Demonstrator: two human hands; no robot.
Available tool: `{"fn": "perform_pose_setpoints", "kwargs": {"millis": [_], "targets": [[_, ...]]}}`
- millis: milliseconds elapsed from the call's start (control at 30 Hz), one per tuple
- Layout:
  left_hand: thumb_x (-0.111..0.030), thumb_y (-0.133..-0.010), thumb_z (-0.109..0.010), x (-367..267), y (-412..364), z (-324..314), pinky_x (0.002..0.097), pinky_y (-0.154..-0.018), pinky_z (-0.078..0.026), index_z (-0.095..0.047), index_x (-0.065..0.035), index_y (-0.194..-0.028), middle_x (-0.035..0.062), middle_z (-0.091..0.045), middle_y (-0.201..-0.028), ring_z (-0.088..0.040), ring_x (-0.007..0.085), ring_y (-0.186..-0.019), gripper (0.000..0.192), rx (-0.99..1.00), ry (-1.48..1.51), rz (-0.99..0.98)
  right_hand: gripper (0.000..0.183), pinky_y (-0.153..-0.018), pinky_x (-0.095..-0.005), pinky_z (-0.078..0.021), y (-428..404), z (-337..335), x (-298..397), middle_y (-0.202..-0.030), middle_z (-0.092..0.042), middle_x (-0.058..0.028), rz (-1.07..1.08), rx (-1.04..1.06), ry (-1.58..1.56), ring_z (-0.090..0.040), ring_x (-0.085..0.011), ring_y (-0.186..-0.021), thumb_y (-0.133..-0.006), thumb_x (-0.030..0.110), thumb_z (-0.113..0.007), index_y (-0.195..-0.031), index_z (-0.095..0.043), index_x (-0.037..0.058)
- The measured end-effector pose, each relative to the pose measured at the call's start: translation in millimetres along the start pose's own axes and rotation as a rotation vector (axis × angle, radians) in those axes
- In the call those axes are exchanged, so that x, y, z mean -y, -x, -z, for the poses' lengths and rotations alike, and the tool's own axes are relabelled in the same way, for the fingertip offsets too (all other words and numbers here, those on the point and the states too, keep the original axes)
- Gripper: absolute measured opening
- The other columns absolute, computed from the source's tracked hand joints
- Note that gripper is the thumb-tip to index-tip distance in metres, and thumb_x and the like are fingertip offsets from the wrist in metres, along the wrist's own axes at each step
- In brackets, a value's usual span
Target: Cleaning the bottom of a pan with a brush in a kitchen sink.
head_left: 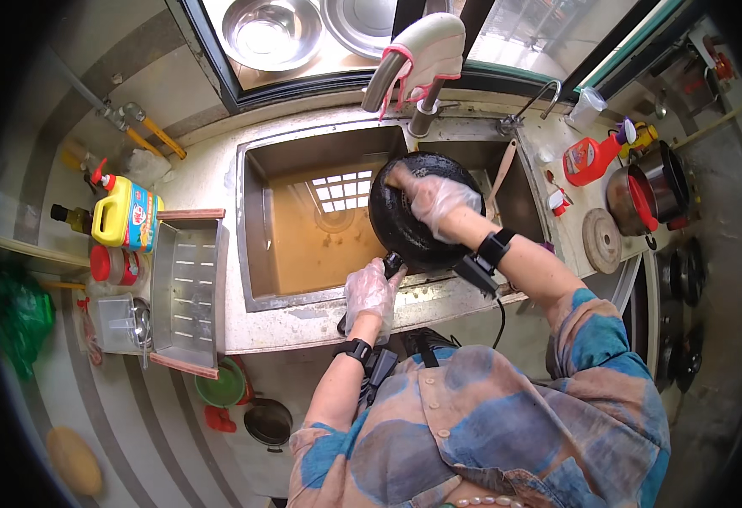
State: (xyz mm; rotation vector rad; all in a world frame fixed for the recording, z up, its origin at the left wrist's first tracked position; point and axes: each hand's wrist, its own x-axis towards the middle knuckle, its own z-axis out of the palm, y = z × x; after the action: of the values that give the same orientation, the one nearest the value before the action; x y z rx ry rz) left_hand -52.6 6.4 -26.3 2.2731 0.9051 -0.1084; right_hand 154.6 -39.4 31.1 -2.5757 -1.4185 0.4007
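Note:
A black wok (387,219) is tilted over the divider between the two sink basins, its dark inside turned up. My left hand (369,293), in a thin clear plastic glove, grips the wok's black handle (394,261) near the front rim of the sink. Inside the wok is my right hand (438,200), gloved the same way, with its fingers against the inner surface. Something tan and blurred shows at those fingertips; I cannot tell whether it is a scrubber or the fingers. Brownish water (310,254) covers the bottom of the large left basin (256,222).
A grey faucet (377,82) draped with a cloth glove (434,54) rises behind the wok. A long-handled utensil (503,168) leans in the right basin. Left stands a metal rack (187,298) beside a yellow pump jug (126,213); right are a red spray bottle (590,162) and pots (628,197).

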Motion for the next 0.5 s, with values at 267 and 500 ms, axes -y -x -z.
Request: {"fn": "perform_pose_setpoints", "kwargs": {"millis": [267,500], "targets": [[-0.043,-0.092,-0.068,5.7,0.1,1.0,0.0497,-0.086,-0.053,-0.068,-0.0027,-0.103,0.0225,-0.072,-0.096,-0.068,0.0409,-0.095,0.042,0.005,0.005,0.025,0.048,-0.087,-0.05,-0.0541,-9.7,12.2,12.6,-0.111,-0.071,-0.0232,-0.098,0.168,0.098,-0.069,-0.0405,-0.104,-0.103,0.021,-0.036,-0.149,-0.043,0.0108],[-0.043,-0.092,-0.068,0.6,0.3,0.3,0.0492,-0.086,-0.053,-0.068,-0.0014,-0.099,0.0229,-0.072,-0.093,-0.069,0.0406,-0.094,0.042,-0.027,0.005,-0.006,0.052,-0.074,-0.0488,-0.0541,-24.1,15.5,-12.4,-0.096,-0.071,-0.0236,-0.042,-0.015,0.071,-0.07,-0.0421,-0.089,-0.097,0.011,-0.042,-0.149,-0.043,0.0135]]}}
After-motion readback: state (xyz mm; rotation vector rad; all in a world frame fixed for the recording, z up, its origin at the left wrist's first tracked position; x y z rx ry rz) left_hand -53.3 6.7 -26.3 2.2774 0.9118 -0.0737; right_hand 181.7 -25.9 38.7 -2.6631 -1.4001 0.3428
